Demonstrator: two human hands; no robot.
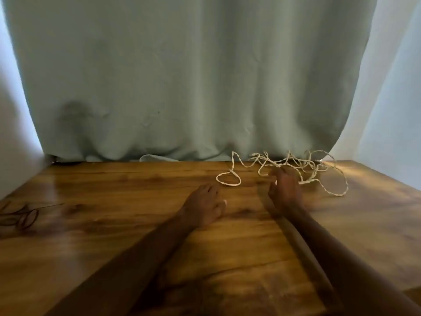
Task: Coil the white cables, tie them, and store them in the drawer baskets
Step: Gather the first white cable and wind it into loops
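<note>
The tangled white twisted cable [303,167] lies at the far right of the brown wooden counter [114,224], hard against the foot of the pale grey-green fabric curtain [182,76] that hangs behind it. The right hand [286,188] reaches into the near side of this tangle, with its fingertips [276,173] at the strands and part of the heap running on past it to the right. The hand is blurred, so I cannot tell whether its grip is closed on a strand or only touching one.

One rounded loop [227,184] of the same white cable lies flat on the wood to the left of the right hand. It sits just ahead of the left hand [202,206]. That hand rests palm down on the counter with its fingers stretched out, its grip wide and holding nothing, near the loop but apart from it.

By count there is one heap of white cable. How many separate cables make it up cannot be told from the knot of strands. There is one thin dark cable [20,218] in loose loops at the left edge of the counter, well apart from both hands, and two bare forearms come in from the bottom of the view
</note>
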